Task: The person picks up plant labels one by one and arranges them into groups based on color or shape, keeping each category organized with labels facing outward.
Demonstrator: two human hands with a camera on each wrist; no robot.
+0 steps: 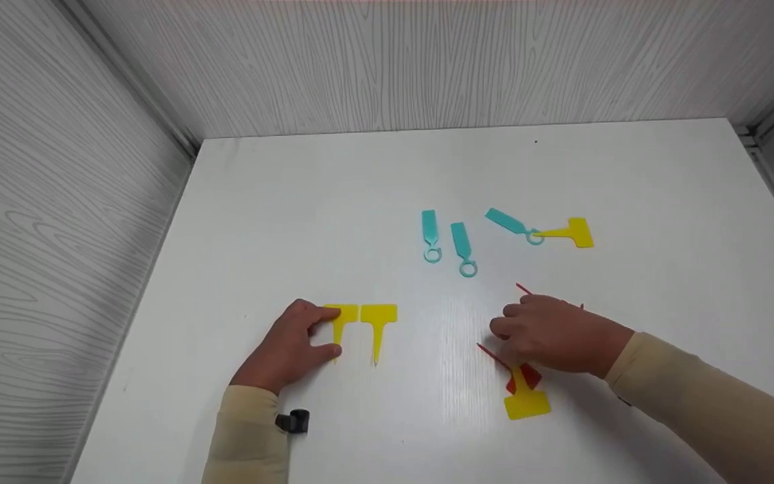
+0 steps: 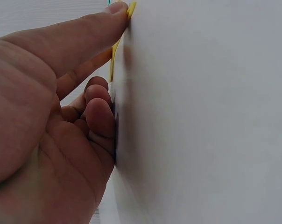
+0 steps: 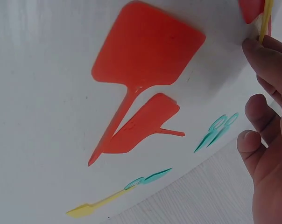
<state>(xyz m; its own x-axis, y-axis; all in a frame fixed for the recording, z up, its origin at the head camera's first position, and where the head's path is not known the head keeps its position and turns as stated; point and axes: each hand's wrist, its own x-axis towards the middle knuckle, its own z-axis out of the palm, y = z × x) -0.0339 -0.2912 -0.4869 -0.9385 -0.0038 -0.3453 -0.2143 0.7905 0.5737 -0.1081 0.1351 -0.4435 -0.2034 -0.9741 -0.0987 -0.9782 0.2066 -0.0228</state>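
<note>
My left hand point(image 1: 291, 346) lies over a yellow T-shaped plant label point(image 1: 350, 313), index finger touching its head and thumb at its stem. Beside it, a second yellow plant label point(image 1: 379, 314) lies flat, stem toward me. On the right, my right hand point(image 1: 545, 334) pinches the stem of another yellow plant label point(image 1: 528, 405) between thumb and index finger. A red plant label point(image 1: 529, 378) shows partly under that one. Two more red labels, a large one point(image 3: 148, 46) and a slanted one point(image 3: 143, 126), appear in the right wrist view; in the head view the hand mostly hides them.
Farther back on the white table point(image 1: 293, 222) lie three teal ringed tags, one at left point(image 1: 430, 225), one in the middle point(image 1: 461, 238) and one at right point(image 1: 504, 220). A yellow label point(image 1: 582, 232) touches the right tag's ring. Wood-grain panels point(image 1: 414, 67) enclose the table.
</note>
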